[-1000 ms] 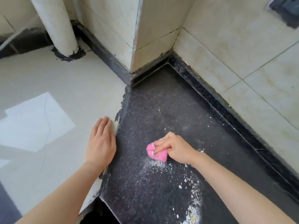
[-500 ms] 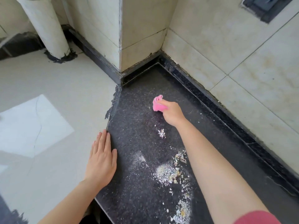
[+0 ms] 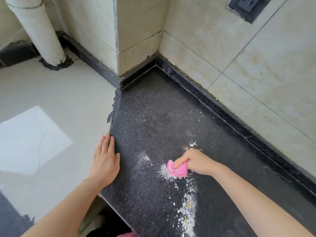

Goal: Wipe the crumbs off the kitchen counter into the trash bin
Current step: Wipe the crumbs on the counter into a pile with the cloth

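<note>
A dark speckled stone counter (image 3: 150,127) runs into a tiled corner. My right hand (image 3: 196,161) grips a small pink cloth (image 3: 177,171) and presses it on the counter. Pale crumbs (image 3: 188,209) lie in a streak from the cloth toward the front edge, and a fine powdery smear (image 3: 143,159) lies left of the cloth. A few flakes (image 3: 192,145) sit just beyond my right hand. My left hand (image 3: 105,161) rests flat, fingers straight, on the counter's left edge. No trash bin is in view.
A cream tiled surface (image 3: 56,106) adjoins the counter on the left, with a white pipe (image 3: 39,29) rising from it. Tiled walls (image 3: 256,74) close the back and right, with a dark socket (image 3: 248,6) at the upper right. The counter's front edge (image 3: 116,212) drops off below.
My right hand has dragged the pink cloth from deep near the corner back toward me, onto the crumb patch. My left hand has stayed on the counter's edge.
</note>
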